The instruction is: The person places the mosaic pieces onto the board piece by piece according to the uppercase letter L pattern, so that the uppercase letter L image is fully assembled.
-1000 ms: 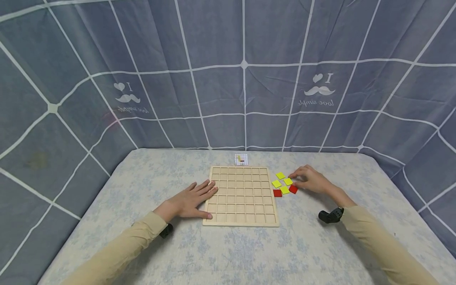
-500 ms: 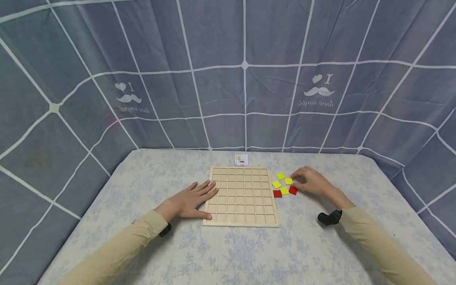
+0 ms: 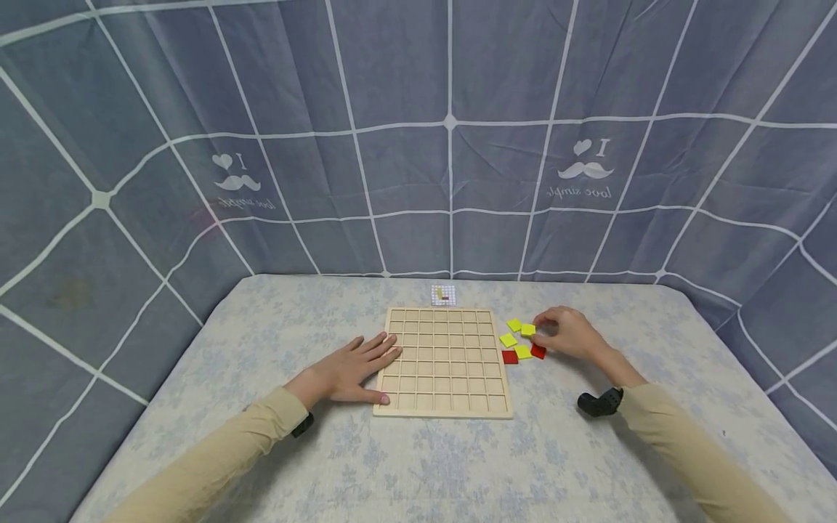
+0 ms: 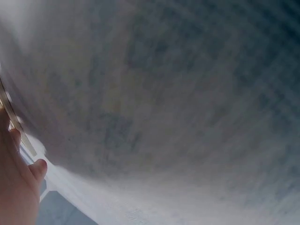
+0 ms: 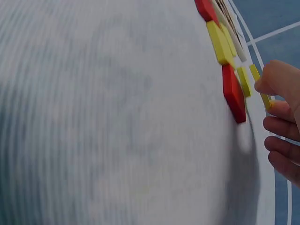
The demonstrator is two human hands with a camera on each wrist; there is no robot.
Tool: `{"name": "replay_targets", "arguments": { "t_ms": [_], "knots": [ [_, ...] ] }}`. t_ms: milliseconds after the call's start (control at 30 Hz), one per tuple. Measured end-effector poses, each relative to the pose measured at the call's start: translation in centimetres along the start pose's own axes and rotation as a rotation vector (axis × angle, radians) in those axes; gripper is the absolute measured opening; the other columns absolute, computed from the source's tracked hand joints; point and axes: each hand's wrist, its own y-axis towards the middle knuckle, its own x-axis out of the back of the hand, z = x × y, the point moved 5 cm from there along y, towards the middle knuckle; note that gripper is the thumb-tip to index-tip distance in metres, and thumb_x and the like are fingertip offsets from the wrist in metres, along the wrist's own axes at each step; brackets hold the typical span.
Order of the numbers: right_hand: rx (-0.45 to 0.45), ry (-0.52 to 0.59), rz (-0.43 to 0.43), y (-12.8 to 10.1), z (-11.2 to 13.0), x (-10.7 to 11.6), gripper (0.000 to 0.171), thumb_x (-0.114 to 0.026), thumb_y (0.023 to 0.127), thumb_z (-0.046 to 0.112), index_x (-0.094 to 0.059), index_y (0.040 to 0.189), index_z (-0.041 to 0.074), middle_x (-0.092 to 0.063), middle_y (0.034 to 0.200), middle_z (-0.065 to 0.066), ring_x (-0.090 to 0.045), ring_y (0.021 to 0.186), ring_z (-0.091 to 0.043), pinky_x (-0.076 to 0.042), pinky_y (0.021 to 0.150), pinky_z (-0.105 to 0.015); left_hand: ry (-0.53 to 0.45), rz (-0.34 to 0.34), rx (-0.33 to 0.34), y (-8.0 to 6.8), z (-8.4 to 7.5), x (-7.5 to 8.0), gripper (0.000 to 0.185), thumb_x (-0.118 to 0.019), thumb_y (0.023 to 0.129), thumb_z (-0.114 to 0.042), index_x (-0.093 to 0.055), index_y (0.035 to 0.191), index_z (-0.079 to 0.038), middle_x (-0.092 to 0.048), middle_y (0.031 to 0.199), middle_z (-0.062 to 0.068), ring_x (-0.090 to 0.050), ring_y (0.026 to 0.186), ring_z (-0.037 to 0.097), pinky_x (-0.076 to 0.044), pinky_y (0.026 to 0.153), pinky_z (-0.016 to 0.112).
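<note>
A wooden grid board [image 3: 445, 363] lies flat on the table, its cells bare. My left hand [image 3: 356, 365] rests flat with straight fingers against the board's left edge [image 4: 11, 117]. Right of the board lie loose square tiles: yellow ones [image 3: 508, 340] and two red ones [image 3: 509, 357]. My right hand [image 3: 544, 329] curls over this cluster. Its thumb and forefinger pinch a yellow tile [image 3: 527, 330], seen edge-on in the right wrist view [image 5: 258, 84] beside a red tile [image 5: 233, 93].
A small printed pattern card [image 3: 443, 294] lies just behind the board. The table carries a pale flowered cloth [image 3: 458, 465]. A grey checked curtain [image 3: 451, 167] closes the back and both sides. Black wrist cameras [image 3: 598, 403] sit at my cuffs.
My right hand's fingers have curled tighter onto the yellow tile, and the hand has drawn slightly left. The left hand and the board have not moved.
</note>
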Motion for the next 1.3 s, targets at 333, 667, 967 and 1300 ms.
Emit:
{"name": "replay_targets", "arguments": {
  "t_ms": [333, 667, 967, 1300],
  "knots": [
    [-0.004, 0.072, -0.042, 1.7, 2.9, -1.0, 0.031, -0.077, 0.079, 0.024, -0.073, 0.101, 0.003, -0.071, 0.097, -0.01, -0.065, 0.09, -0.026, -0.055, 0.08, -0.044, 0.003, 0.003, 0.001, -0.1, -0.2, 0.3, 0.088, -0.043, 0.09, -0.068, -0.011, 0.157, -0.02, -0.004, 0.164, 0.005, -0.005, 0.151, 0.026, -0.013, 0.12, 0.054],
    [0.004, 0.148, -0.023, 4.3, 6.2, -2.4, 0.028, -0.077, 0.081, 0.027, -0.074, 0.1, 0.006, -0.072, 0.097, -0.008, -0.064, 0.089, -0.023, -0.054, 0.079, -0.041, 0.013, 0.003, 0.01, -0.1, -0.1, 0.1, 0.089, -0.043, 0.089, -0.07, -0.011, 0.157, -0.021, -0.004, 0.164, 0.004, -0.005, 0.151, 0.024, -0.013, 0.12, 0.053],
    [0.037, 0.185, 0.016, 6.3, 9.1, -4.2, 0.03, -0.077, 0.081, 0.028, -0.075, 0.102, 0.006, -0.073, 0.099, -0.009, -0.065, 0.087, -0.022, -0.055, 0.077, -0.038, 0.011, 0.001, 0.012, -0.1, -0.2, 0.1, 0.089, -0.043, 0.09, -0.069, -0.011, 0.157, -0.021, -0.004, 0.164, 0.004, -0.005, 0.151, 0.025, -0.013, 0.12, 0.054],
    [0.077, 0.225, 0.063, 7.6, 11.7, -5.8, 0.031, -0.076, 0.081, 0.031, -0.075, 0.101, 0.007, -0.073, 0.096, -0.007, -0.067, 0.081, -0.017, -0.055, 0.076, -0.034, 0.023, 0.013, 0.036, -0.1, -0.3, 0.2, 0.088, -0.043, 0.089, -0.07, -0.01, 0.157, -0.024, -0.004, 0.164, 0.002, -0.004, 0.151, 0.023, -0.013, 0.12, 0.054]
  ]
}}
